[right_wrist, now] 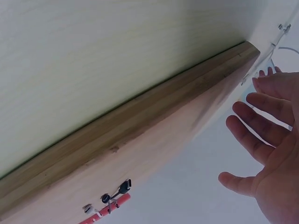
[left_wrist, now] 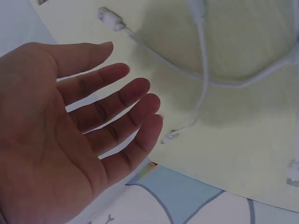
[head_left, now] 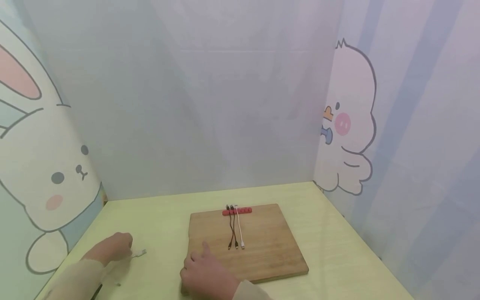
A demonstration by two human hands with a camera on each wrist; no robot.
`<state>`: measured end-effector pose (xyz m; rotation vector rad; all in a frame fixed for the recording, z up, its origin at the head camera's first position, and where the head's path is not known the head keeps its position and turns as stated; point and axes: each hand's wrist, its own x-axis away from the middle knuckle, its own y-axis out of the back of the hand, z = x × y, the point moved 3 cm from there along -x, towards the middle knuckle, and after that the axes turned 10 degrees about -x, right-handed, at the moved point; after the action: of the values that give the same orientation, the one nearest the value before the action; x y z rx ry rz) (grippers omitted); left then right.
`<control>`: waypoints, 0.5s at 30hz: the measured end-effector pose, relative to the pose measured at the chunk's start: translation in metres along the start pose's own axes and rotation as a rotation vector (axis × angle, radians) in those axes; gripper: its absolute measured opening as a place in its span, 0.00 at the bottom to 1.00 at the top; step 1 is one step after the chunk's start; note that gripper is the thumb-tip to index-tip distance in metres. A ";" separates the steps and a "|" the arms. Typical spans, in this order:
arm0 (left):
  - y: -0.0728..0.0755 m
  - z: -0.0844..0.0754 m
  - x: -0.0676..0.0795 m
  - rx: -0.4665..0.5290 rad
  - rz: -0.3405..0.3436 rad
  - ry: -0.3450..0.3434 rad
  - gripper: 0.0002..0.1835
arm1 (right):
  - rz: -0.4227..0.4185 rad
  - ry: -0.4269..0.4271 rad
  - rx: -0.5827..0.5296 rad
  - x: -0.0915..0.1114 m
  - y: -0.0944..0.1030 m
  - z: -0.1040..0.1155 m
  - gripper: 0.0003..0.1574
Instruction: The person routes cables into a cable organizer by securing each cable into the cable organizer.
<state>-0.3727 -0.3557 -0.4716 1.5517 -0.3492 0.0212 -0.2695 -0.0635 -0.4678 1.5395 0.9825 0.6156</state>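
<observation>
My left hand (head_left: 112, 246) hovers at the left of the table, fingers relaxed and slightly bent with nothing in them, as the left wrist view shows. Under and beside it lie white USB cables; one white cable (left_wrist: 233, 84) ends in a USB plug (left_wrist: 110, 18), and a smaller plug (left_wrist: 171, 135) lies near the fingertips. My right hand (head_left: 208, 273) is over the near left corner of a wooden board (head_left: 266, 246), with its fingers spread and holding nothing. A red cable holder (head_left: 245, 210) at the board's far edge carries two dark cables (head_left: 231, 227) and a white cable (head_left: 239, 229).
The board rests on a pale yellow table (head_left: 161, 221). Grey-white curtains (head_left: 210, 104) enclose the back and sides, with a cartoon rabbit (head_left: 48, 179) on the left and a cartoon duck (head_left: 352, 121) on the right. A dark strip (head_left: 96, 291) shows beside the left sleeve.
</observation>
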 end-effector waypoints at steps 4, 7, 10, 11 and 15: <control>-0.012 0.007 0.002 -0.002 -0.023 -0.008 0.03 | 0.011 0.020 0.017 0.002 -0.001 0.002 0.07; -0.015 0.008 0.003 0.021 -0.019 0.004 0.04 | 0.011 0.038 0.033 0.002 -0.001 0.004 0.09; -0.016 0.005 0.005 0.057 -0.002 0.015 0.03 | 0.021 0.050 0.047 0.002 -0.001 0.005 0.10; -0.016 0.003 0.005 0.078 0.009 0.025 0.03 | 0.024 0.052 0.047 0.002 -0.001 0.006 0.10; -0.016 -0.007 0.006 0.132 0.025 0.050 0.06 | 0.027 0.054 0.063 0.001 -0.003 0.009 0.08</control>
<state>-0.3621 -0.3507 -0.4856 1.6747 -0.3333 0.1047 -0.2624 -0.0669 -0.4723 1.6006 1.0321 0.6540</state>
